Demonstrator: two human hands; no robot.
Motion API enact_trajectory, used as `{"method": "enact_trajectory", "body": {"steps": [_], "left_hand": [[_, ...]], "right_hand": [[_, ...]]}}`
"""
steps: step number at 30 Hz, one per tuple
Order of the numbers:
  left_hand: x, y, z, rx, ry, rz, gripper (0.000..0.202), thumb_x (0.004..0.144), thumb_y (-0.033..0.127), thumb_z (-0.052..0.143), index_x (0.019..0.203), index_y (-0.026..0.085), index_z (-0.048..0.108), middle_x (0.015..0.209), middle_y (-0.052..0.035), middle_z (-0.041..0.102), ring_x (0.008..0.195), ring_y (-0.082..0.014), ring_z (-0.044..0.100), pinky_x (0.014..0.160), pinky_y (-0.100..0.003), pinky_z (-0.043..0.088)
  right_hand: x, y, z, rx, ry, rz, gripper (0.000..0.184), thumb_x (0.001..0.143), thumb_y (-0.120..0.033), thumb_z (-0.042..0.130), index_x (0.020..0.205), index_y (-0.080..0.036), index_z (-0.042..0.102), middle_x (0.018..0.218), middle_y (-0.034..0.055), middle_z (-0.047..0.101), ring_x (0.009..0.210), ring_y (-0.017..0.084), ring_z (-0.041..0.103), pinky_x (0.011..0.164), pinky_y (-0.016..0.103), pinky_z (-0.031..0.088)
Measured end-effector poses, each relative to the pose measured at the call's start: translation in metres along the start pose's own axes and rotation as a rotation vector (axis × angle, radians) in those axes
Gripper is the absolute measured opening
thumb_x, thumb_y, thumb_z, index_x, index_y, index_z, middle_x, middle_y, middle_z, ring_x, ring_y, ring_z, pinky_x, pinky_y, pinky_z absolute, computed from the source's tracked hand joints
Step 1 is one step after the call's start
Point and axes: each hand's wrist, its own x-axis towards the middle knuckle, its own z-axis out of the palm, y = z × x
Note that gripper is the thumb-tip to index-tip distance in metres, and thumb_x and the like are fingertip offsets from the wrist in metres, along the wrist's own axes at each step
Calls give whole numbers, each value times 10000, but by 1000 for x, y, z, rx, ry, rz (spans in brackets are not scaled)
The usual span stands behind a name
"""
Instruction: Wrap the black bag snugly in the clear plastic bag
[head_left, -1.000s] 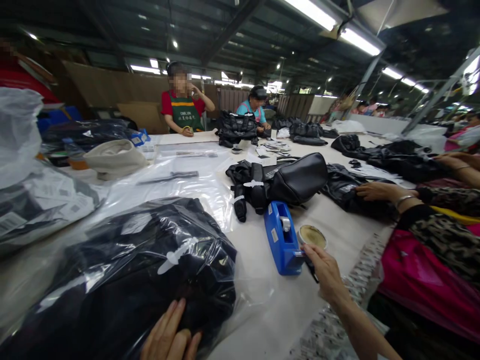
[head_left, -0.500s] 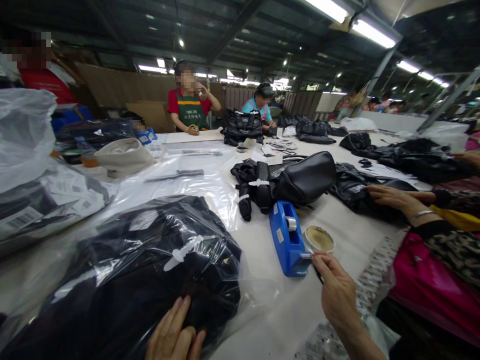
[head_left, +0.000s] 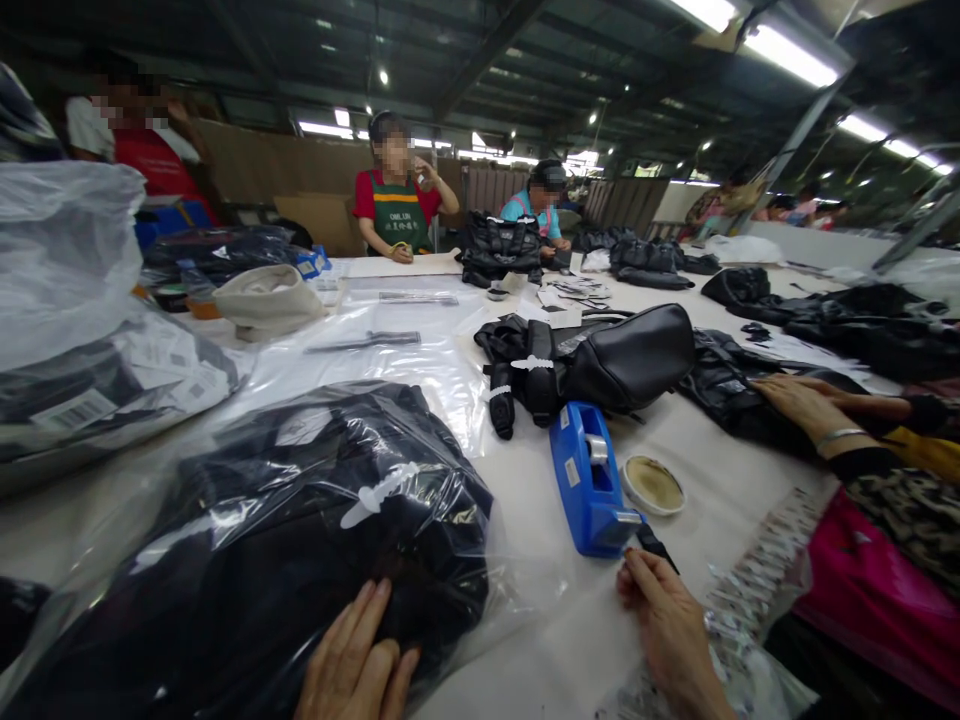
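Note:
A black bag packed in a clear plastic bag [head_left: 300,560] lies in front of me, with a white plastic strap piece [head_left: 379,495] visible on it. My left hand [head_left: 356,655] rests open on its near right side, fingers stretched over the film. Farther right stands a blue tape dispenser [head_left: 577,490] with a roll of tape [head_left: 597,449] in it. Just off its cutting edge, my right hand [head_left: 667,625] is closed in a pinch of thumb and fingers. Clear tape appears to be in that pinch, though it is hardly visible.
Behind the dispenser lies a black backpack [head_left: 622,355]; beside it is a round tape roll [head_left: 654,485]. Flat clear bags [head_left: 360,325] and a beige cloth pouch [head_left: 266,300] lie left. A co-worker's hands [head_left: 806,400] touch black bags at right. Other people sit or stand beyond the table.
My right hand has come slightly down and away from the dispenser's cutting edge, still pinched. My left hand stays on the plastic bag. The view has turned a little left.

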Motion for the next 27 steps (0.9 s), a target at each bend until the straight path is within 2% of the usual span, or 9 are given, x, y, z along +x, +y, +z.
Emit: {"method": "enact_trajectory", "body": {"steps": [3,11,15,17,18,20,23,25,27], "left_hand": [[3,5,-5,14,-27,-24,63,854,122,547,816,150,588,1271,-138,529,1189,-259,488,1034,-383,353],[10,13,-11,92,-29,-49,136,894,136,461,803,159,560,1213,-125,568,1174,-240,498,960,-407,445],[8,12,-11,89,-39,-59,135,891,127,454,808,151,557,1224,-134,562,1177,-245,494,964,-418,450],[7,11,-11,79,-53,-65,137,892,131,449,814,152,560,1237,-129,554,1188,-244,486,971,-422,452],[6,11,-11,78,-57,-67,139,892,133,447,817,152,562,1238,-128,553,1192,-244,482,970,-423,456],[6,11,-11,81,-56,-69,139,890,134,449,816,150,565,1234,-134,554,1198,-249,477,964,-429,465],[6,10,-12,75,-55,-70,131,883,132,459,813,140,570,1229,-144,555,1196,-255,478,957,-432,473],[6,11,-13,69,-61,-69,131,881,132,459,820,138,574,1236,-144,550,1197,-253,477,961,-429,472],[6,11,-13,63,-67,-67,130,881,130,457,833,136,577,1242,-144,547,1205,-251,470,967,-426,470]], "right_hand": [[6,-2,-6,-107,0,-27,479,587,-632,660,739,-182,598,550,-39,515,529,117,445,507,246,373],[17,-21,-22,-561,39,-136,547,567,-678,528,788,-187,626,646,38,620,634,209,565,598,321,419],[9,-23,-32,-767,35,-150,512,539,-653,463,725,-202,618,634,63,645,641,254,595,597,355,436],[-2,-23,-36,-802,3,-219,486,566,-638,468,729,-208,626,632,58,659,635,254,620,582,346,458],[-8,-25,-37,-799,-52,-301,455,599,-622,485,739,-214,632,643,47,668,626,240,631,570,327,468],[-23,-35,-33,-764,-259,-566,347,690,-556,535,760,-232,637,676,12,681,601,187,640,550,267,477],[-46,-62,-12,-715,-722,-958,132,842,-358,534,822,-249,606,691,-32,650,579,104,611,537,185,453],[-60,-83,10,-783,-1024,-1028,125,903,-247,462,827,-234,561,666,-32,590,584,87,573,536,185,424],[-70,-98,34,-888,-1196,-1102,169,922,-200,417,781,-211,511,667,-21,551,595,96,536,539,216,390]]}}
